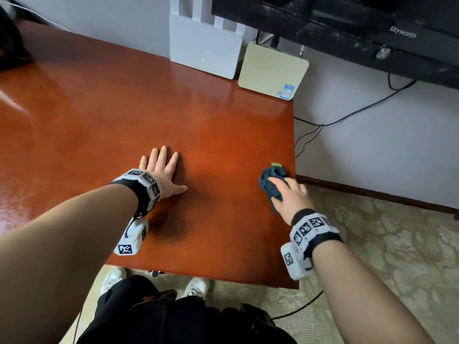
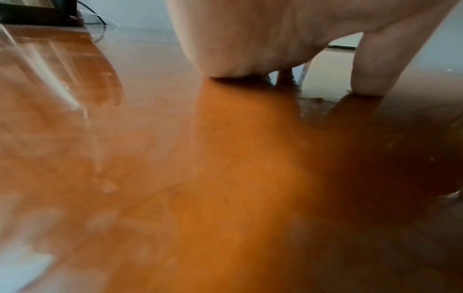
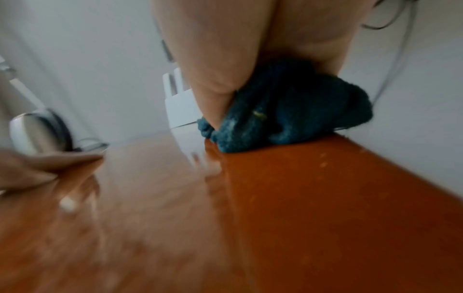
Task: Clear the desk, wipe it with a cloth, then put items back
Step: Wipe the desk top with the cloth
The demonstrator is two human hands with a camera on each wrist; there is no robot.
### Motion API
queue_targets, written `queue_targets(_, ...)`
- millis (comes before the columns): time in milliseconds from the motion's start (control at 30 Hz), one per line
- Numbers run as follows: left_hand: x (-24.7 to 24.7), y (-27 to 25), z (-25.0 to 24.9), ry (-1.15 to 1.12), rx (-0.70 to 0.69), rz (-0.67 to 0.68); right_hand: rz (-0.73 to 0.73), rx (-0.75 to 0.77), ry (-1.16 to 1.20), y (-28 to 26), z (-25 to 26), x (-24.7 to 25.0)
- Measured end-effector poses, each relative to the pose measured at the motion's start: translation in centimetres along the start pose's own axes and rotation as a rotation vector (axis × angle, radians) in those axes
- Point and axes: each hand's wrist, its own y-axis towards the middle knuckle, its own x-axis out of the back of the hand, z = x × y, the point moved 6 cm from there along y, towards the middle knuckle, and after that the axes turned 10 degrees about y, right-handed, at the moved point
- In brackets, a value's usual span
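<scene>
The glossy reddish-brown desk (image 1: 104,115) fills the head view. My left hand (image 1: 162,173) lies flat on it near the middle, fingers straight and spread; its palm (image 2: 250,39) presses the wood in the left wrist view. My right hand (image 1: 289,194) holds a bunched dark blue cloth (image 1: 270,181) against the desk at its right edge, fingers curled over it. A small green tag (image 1: 277,164) sticks out of the cloth. In the blurred right wrist view the cloth (image 3: 288,111) sits under my fingers (image 3: 215,65) on the desk (image 3: 325,198).
A white router (image 1: 205,44) and a beige box (image 1: 272,70) stand at the desk's back edge against the wall. A black Skyworth screen (image 1: 347,28) hangs above right, with cables (image 1: 347,115) down the wall. A metal kettle (image 3: 35,132) stands far left. Patterned carpet (image 1: 385,244) lies right of the desk.
</scene>
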Motion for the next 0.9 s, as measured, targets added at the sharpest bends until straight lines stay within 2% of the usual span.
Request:
queue_targets(100, 0.0, 0.4, 0.0, -0.022, 0.017, 0.017, -0.001, -0.165, 0.081, 0.4, -2.9, 1.6)
queue_targets(167, 0.2, 0.6, -0.1, -0.034, 0.031, 0.03, -0.055, -0.22, 0.138, 0.8, -3.6, 3.3)
queue_targets(233, 0.5, 0.6, -0.3, -0.038, 0.033, 0.04, -0.179, -0.204, 0.212, 1.7, -2.8, 5.3)
queue_targets(333, 0.9, 0.6, -0.4, -0.035, 0.024, 0.041, -0.344, -0.051, 0.214, 3.5, 1.0, 8.5)
queue_targets(367, 0.9, 0.7, -0.3, -0.029, 0.021, 0.046, -0.321, 0.019, 0.187, 4.2, 2.7, 8.8)
queue_targets(467, 0.9, 0.7, -0.2, -0.001, 0.008, 0.065, -0.043, 0.239, 0.141, 5.5, 7.9, 7.0)
queue_targets(500, 0.9, 0.8, -0.2, 0.003, 0.004, 0.07, -0.001, 0.276, 0.124, 5.7, 9.1, 6.3)
queue_targets(600, 1.0, 0.9, -0.4, 0.008, 0.002, 0.083, -0.012, 0.255, -0.015, 7.2, 10.8, 4.4)
queue_targets(733, 0.9, 1.1, -0.4, 0.024, 0.007, 0.113, 0.277, 0.214, -0.206, 8.8, 11.8, -0.8)
queue_targets(900, 0.8, 1.3, -0.2, 0.037, 0.007, 0.126, 0.28, 0.235, -0.246, 8.5, 10.1, -1.5)
